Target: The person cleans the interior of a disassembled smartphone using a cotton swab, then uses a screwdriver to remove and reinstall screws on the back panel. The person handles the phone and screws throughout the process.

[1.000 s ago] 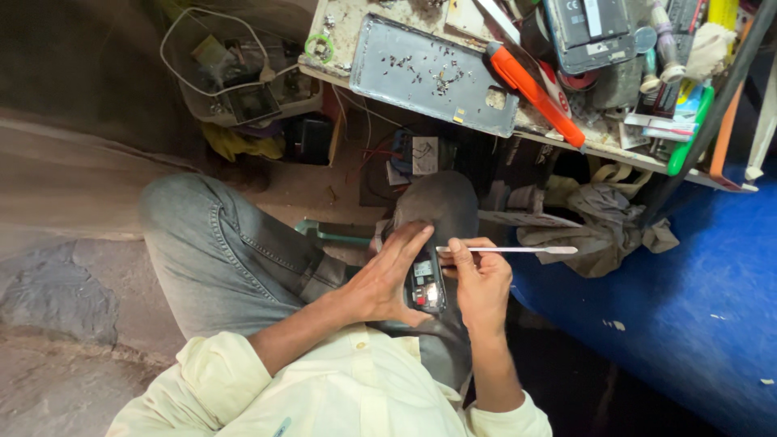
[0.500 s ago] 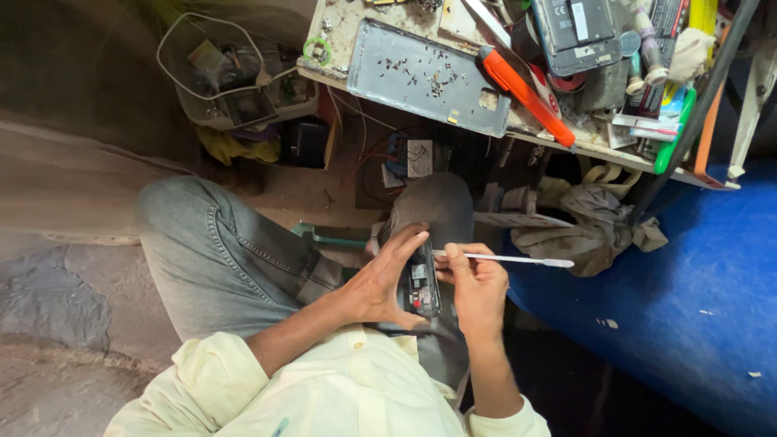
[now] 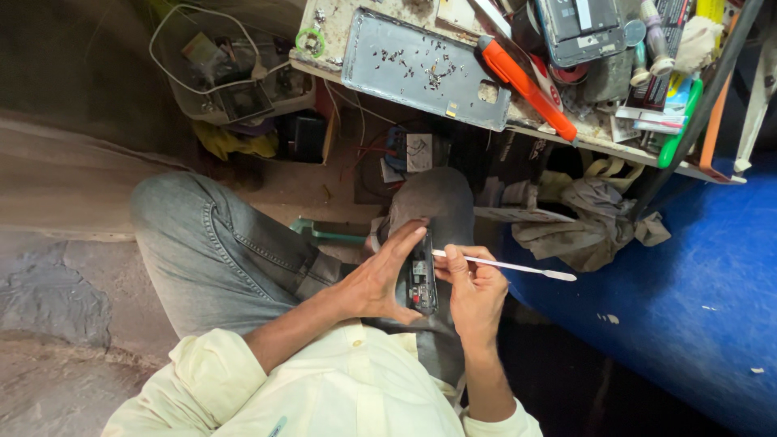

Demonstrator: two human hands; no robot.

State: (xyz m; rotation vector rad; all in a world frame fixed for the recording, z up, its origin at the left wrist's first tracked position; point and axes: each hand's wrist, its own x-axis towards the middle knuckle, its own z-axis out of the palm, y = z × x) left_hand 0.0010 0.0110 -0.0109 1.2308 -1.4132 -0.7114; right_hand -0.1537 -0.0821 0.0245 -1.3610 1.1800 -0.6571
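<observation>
Person sits on the floor, seen from above; pale yellow shirt, grey jeans, right knee raised toward the table.

Left hand wraps round a small opened phone w/ exposed circuit board, fingers curled along its left edge, index tip reaching up to its far end, thumb under the near side. Phone rests on the right thigh, just near of the knee, approx. centre of view, long axis running near–far.

Right hand is just right of the phone, thumb & forefinger pinching a thin white plastic pry stick. Stick lies nearly level, pointing right, flat spatula end out over the blue surface; its left end sits at the phone's far right edge. Whether it touches the board: can't tell.

Far side: cluttered table w/ a grey metal tray carrying small dark screws. Just right of the tray, an orange-handled tool lies diagonally. Further right, a dark phone body & mixed bottles, tools. Far left, a clear plastic tub of parts sits beside the table. Under the table edge, right of the knee, a crumpled grey rag.
</observation>
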